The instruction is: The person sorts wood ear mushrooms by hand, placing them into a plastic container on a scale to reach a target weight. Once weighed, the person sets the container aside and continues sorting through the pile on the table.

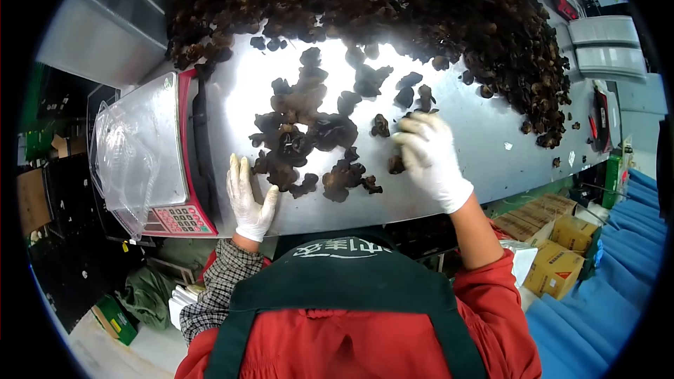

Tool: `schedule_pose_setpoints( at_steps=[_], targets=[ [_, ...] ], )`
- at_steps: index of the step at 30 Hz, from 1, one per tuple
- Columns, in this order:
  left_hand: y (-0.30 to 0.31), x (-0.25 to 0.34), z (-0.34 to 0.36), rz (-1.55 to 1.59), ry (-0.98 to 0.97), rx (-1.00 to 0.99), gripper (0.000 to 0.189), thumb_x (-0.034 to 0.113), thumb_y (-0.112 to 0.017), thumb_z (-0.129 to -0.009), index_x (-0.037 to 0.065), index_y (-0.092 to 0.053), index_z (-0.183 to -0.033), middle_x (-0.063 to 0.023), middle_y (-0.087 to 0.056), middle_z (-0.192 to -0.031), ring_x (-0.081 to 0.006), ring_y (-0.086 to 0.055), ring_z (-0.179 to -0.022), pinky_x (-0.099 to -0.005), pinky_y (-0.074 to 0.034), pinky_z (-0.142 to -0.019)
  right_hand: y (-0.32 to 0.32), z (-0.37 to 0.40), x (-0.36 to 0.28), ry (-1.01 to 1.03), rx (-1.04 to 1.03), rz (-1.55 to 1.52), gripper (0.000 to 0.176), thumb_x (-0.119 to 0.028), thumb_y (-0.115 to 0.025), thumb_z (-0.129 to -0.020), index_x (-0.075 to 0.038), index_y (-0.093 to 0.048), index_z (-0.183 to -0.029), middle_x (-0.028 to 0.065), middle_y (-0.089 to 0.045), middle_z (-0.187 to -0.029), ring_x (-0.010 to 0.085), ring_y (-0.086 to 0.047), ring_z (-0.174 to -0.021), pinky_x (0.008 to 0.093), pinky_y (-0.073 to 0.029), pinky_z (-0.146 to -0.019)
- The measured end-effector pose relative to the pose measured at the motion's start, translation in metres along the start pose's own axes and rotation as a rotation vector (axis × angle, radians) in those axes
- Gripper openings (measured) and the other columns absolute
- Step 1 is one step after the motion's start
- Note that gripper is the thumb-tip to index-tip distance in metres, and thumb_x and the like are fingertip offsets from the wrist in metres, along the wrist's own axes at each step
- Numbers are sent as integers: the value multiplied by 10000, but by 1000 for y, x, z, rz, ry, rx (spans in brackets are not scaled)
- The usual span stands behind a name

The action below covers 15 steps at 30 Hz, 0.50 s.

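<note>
Dark wood ear mushrooms (333, 131) lie scattered in loose pieces on the shiny metal table (316, 217) before me. My left hand (249, 200), in a white glove, rests at the table's near edge with fingers stretched and thumb apart, holding nothing. It is left of the scattered pieces and touches none of them. To the right, my gloved right hand (430, 158) has its fingers curled down around a dark wood ear piece, mostly hidden by the fingers. Another piece (425, 98) lies just beyond those fingers, and a small one (380, 125) sits to their left.
A large heap of wood ears (365, 0) covers the far side of the table and runs down the right. At left, a red-framed weighing scale (184, 219) bears clear plastic trays (126, 161). White containers (609, 45) stand far right; cardboard boxes (554, 267) sit below.
</note>
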State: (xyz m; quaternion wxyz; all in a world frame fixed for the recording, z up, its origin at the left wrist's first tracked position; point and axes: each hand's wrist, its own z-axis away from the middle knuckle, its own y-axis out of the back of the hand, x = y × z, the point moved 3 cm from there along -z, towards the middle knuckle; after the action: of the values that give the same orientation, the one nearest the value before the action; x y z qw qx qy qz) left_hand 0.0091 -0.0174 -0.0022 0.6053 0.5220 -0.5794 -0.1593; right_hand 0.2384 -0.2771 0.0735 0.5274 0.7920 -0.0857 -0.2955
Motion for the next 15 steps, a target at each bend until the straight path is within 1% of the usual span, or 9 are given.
schedule_pose_setpoints(
  at_steps=[2,4,5,8,9,10,12,13,15],
  targets=[
    [1,-1,0,-11,-10,5,784,339,-682,-811,-13,-333,-1418,-284,-283,-1469,-424,-310,-1341,-501,-220,-1113,-16,-5,-34,53,-150,-233,243,-59,-643,-752,-96,-644,-992,94,-604,-1051,297,-529,-1078,442,-395,-947],
    [1,-3,0,3,-2,15,793,349,-684,-811,-16,-327,-1419,-282,-288,-1466,-416,-312,-1344,-502,-219,-1114,-35,-9,-71,114,-319,-178,293,-86,-642,-766,-100,-620,-1057,84,-602,-1041,281,-549,-1036,424,-402,-933],
    [0,-2,0,10,3,21,795,349,-684,-811,-15,-326,-1420,-281,-288,-1467,-414,-312,-1345,-502,-219,-1114,-45,-5,-75,148,-314,-68,372,-86,-681,-749,-115,-610,-1114,68,-612,-1051,262,-563,-1025,402,-418,-909],
    [-1,-2,1,15,-2,26,795,345,-685,-810,-15,-325,-1421,-277,-289,-1468,-412,-312,-1345,-501,-221,-1114,-60,-3,-53,28,-319,-171,380,-102,-684,-760,-104,-605,-1132,80,-607,-1061,275,-558,-1031,397,-414,-925],
    [-1,-2,1,14,-8,27,793,341,-686,-810,-15,-326,-1420,-276,-291,-1467,-412,-313,-1344,-500,-224,-1113,-58,-5,-47,-56,-282,-211,355,-97,-680,-761,-86,-616,-1110,105,-619,-1046,307,-564,-1010,398,-433,-902],
    [0,-2,1,13,-15,26,792,337,-687,-809,-14,-326,-1420,-275,-292,-1466,-412,-314,-1343,-499,-226,-1112,-55,-9,-41,-98,-203,-310,300,-99,-652,-811,-40,-620,-1103,126,-645,-973,263,-609,-927,370,-477,-818],
    [-1,-4,2,17,-14,30,786,330,-689,-807,-14,-331,-1417,-273,-298,-1463,-413,-316,-1340,-495,-232,-1109,-49,-10,-30,-427,-234,-633,295,-169,-613,-883,-14,-612,-1134,110,-646,-878,224,-626,-796,341,-492,-736],
    [-2,-4,1,20,-15,31,783,326,-690,-806,-14,-334,-1415,-272,-301,-1462,-414,-317,-1339,-494,-235,-1107,-40,-13,-27,-723,-448,-867,311,-174,-585,-924,18,-592,-1169,82,-646,-845,131,-605,-717,265,-500,-657],
    [-1,-3,1,18,-18,36,779,321,-693,-804,-15,-339,-1411,-272,-306,-1459,-414,-319,-1336,-491,-239,-1105,-33,-11,-26,-769,-380,-1050,281,-131,-547,-945,37,-583,-1168,28,-622,-842,81,-559,-704,228,-485,-660]
  ],
)
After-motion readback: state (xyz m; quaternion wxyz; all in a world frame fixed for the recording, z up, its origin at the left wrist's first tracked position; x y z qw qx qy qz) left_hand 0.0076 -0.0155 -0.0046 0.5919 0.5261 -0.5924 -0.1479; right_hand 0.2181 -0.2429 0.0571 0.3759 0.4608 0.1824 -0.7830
